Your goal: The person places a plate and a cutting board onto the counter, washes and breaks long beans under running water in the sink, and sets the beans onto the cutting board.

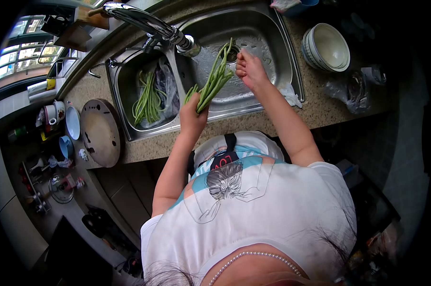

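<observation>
My left hand (pixel 193 115) is closed around the lower part of a bunch of long green beans (pixel 215 82), held at a slant over the front of the larger sink basin (pixel 278 57). To the right of the bean tips is my right hand (pixel 250 71), raised over the same basin with its fingers curled in. Whatever those fingers may hold is too small or hidden to make out. A second heap of long green beans (pixel 149 101) lies in the smaller basin (pixel 125 78), beside a clear plastic bag (pixel 168 88).
A chrome faucet (pixel 144 21) arches over the sink from the back left. Stacked bowls (pixel 327 47) stand on the counter at right, near crumpled plastic bags (pixel 356 93). A round wooden board (pixel 100 131) sits left of the sink, with a blue cup (pixel 66 147) beyond it.
</observation>
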